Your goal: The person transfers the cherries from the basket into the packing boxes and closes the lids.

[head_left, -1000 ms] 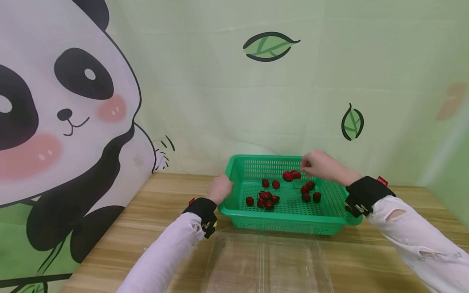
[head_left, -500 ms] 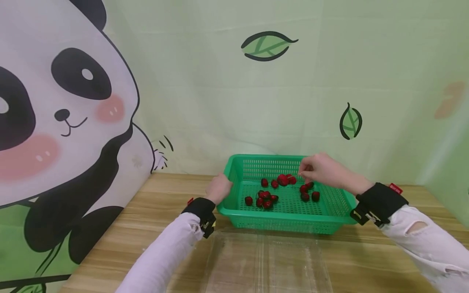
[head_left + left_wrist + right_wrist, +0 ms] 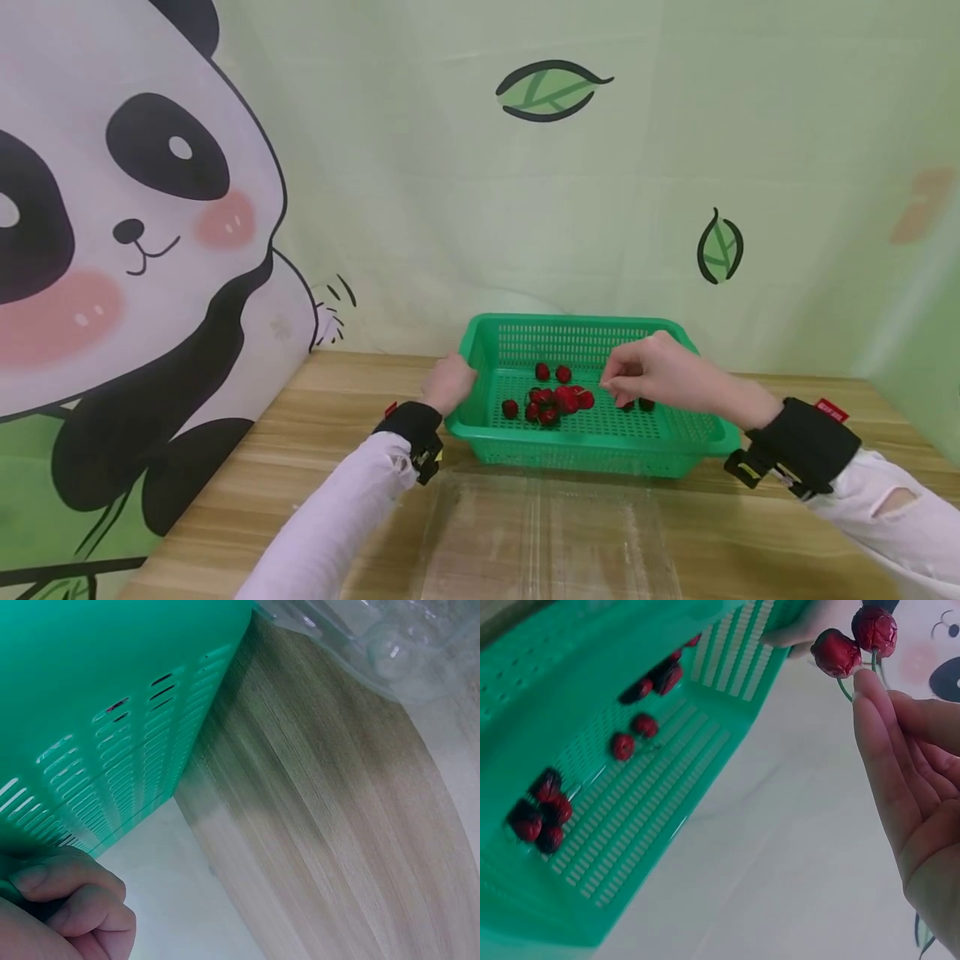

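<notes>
My right hand pinches the thin green stems of a pair of dark red cherries between thumb and fingertips. The pair dangles over the green plastic basket, overlapping a cluster of cherries in the head view. At the basket's left end, my left hand grips the rim, its fingers curled there in the left wrist view. More cherries lie on the slotted basket floor, partly hidden behind my right hand in the head view.
A clear plastic container lies on the wooden table in front of the basket, its rounded corner showing in the left wrist view. Behind stands a pale green cloth backdrop with a printed panda and leaves.
My right hand has come nearer and slightly left, carrying the cherry pair from the back of the basket toward the front cluster. My left hand stays on the rim.
</notes>
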Motion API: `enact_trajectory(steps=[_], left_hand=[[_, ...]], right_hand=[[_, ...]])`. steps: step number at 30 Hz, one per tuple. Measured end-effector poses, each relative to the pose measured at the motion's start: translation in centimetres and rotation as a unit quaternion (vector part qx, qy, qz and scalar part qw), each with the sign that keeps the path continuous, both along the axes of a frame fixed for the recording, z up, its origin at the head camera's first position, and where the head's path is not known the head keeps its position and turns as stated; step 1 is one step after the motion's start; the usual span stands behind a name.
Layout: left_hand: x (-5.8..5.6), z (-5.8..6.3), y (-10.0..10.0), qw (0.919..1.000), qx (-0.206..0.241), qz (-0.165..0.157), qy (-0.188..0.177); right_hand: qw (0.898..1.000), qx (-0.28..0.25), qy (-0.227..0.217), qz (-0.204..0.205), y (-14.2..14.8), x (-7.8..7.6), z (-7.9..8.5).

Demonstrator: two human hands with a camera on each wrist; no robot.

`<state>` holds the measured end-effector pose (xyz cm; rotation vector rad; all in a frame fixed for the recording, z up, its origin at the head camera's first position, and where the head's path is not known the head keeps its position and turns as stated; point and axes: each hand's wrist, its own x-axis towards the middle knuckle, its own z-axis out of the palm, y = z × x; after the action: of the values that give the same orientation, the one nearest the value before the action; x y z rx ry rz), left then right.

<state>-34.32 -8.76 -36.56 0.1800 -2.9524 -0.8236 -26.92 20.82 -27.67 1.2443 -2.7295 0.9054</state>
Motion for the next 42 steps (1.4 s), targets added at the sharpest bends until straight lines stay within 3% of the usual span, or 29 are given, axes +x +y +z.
enact_trajectory(steps=[6,17,31,42], left_hand=[[-0.1,0.0,-0.1,1.0,0.002,0.003,0.0],[-0.4,0.1,-0.1,0.9999,0.001,0.007,-0.009],[-0.3,0.0,-0.1,1.0,-0.007,0.0,-0.005],[-0.2,0.0,0.0,0.9999,-0.006,0.002,-0.01]], right_hand=[[0.999,-0.003,-0.006,0.043,-0.4,1.1,-0.3],[0.997,0.001,-0.019,0.077,-0.7,2.2,-1.5],[0.994,0.023,-0.043,0.098,-1.2,2.9,-4.2],[0.994,0.053,-0.049,0.084,-1.4,2.9,-5.5]])
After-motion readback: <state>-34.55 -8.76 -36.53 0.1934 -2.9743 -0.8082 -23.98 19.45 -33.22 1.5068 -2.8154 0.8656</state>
